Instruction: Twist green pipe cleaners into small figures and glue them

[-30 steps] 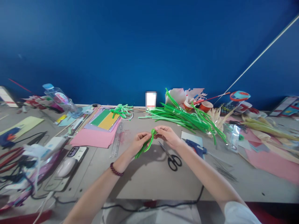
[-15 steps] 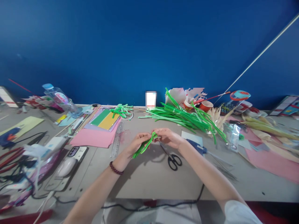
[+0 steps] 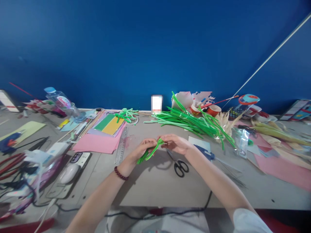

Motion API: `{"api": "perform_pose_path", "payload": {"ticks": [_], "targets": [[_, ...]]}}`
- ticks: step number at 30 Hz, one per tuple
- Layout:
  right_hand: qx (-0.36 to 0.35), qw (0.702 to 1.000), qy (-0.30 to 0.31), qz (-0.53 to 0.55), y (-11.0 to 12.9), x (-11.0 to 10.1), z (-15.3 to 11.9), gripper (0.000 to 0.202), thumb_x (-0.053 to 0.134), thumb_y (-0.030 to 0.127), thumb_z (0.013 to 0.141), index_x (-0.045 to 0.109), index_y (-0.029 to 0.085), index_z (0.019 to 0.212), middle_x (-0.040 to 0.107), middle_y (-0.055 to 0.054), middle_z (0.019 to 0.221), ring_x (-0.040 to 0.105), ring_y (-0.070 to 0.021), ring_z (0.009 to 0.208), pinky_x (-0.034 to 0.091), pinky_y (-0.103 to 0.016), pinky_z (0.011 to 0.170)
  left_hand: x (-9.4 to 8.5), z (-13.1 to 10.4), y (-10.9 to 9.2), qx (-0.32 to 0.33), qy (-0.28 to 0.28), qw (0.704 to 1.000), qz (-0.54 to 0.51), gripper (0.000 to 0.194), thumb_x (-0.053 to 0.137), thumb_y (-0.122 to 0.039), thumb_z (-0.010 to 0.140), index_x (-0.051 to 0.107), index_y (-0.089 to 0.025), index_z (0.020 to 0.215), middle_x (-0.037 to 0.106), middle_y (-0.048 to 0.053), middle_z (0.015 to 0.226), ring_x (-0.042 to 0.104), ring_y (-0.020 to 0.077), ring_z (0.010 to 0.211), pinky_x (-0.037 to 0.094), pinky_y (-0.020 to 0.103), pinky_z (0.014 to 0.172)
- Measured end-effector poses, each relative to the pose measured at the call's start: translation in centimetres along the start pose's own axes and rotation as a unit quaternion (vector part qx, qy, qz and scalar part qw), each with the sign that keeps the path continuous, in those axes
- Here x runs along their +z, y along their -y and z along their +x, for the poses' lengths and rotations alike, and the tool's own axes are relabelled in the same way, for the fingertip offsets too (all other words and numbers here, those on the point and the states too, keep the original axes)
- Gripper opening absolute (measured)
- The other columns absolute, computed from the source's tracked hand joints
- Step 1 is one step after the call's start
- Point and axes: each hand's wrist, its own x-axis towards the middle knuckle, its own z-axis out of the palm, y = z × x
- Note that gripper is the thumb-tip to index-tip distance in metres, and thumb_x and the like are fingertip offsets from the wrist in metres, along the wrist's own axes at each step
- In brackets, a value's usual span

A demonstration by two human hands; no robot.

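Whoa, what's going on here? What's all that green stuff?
A person is holding a small bundle of bendy green strips above the table. The left hand grips it, and the right hand has its fingers at the top end. Black-handled scissors lie on the table near the right forearm. A bigger pile of green strips sits at the back.

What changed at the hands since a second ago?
The top of the green stems has dropped slightly and the bundle now lies flatter, its tail a little farther left. The right hand has shifted slightly down with the top end. Nothing visibly let go: the left hand still grips the bundle. Scissors and ruler stayed put.
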Motion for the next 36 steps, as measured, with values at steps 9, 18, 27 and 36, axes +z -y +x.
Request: {"api": "perform_pose_path", "payload": {"ticks": [9,18,27,36], "targets": [[-0.029,0.999,0.005,-0.029,-0.1,-0.3,0.0,0.018,0.075,0.029,0.066,0.073,0.016,0.078,0.067,-0.006,0.084,0.058,-0.0146,0.079,0.044,-0.028,0.071,-0.4,0.2,0.2,0.007,-0.01,1.0,-0.012,0.033,0.059,-0.035,0.077,0.047,-0.015,0.053,0.039,-0.004,0.045,0.045,0.0094,0.042,0.035,0.022,0.046],[-0.077,0.983,-0.035,-0.162,0.2,-0.2,0.0,0.02,0.071,0.033,0.068,0.068,0.017,0.08,0.064,-0.003,0.081,0.058,-0.014,0.077,0.044,-0.029,0.074,-0.3,0.2,-0.1,0.001,-0.039,0.999,0.007,0.033,0.061,-0.039,0.075,0.051,-0.015,0.053,0.039,-0.004,0.044,0.045,0.0092,0.042,0.038,0.022,0.047],[-0.181,0.916,-0.133,-0.333,-0.4,0.1,0.3,0.01,0.061,0.022,0.068,0.061,0.017,0.077,0.062,-0.001,0.078,0.058,-0.0141,0.074,0.045,-0.029,0.072,0.9,0.5,0.1,0.052,-0.162,0.974,0.15,0.036,0.066,-0.05,0.068,0.06,-0.015,0.063,0.043,-0.005,0.043,0.039,0.0054,0.037,0.031,0.018,0.039],[-0.258,0.864,-0.193,-0.386,-1.1,0.6,0.5,0.01,0.056,0.023,0.072,0.063,0.018,0.076,0.063,-0.002,0.08,0.059,-0.014,0.072,0.046,-0.025,0.066,1.4,0.2,1.0,0.128,-0.224,0.929,0.264,0.031,0.059,-0.044,0.076,0.063,-0.014,0.07,0.048,-0.003,0.05,0.043,0.0069,0.044,0.034,0.019,0.043]]}}
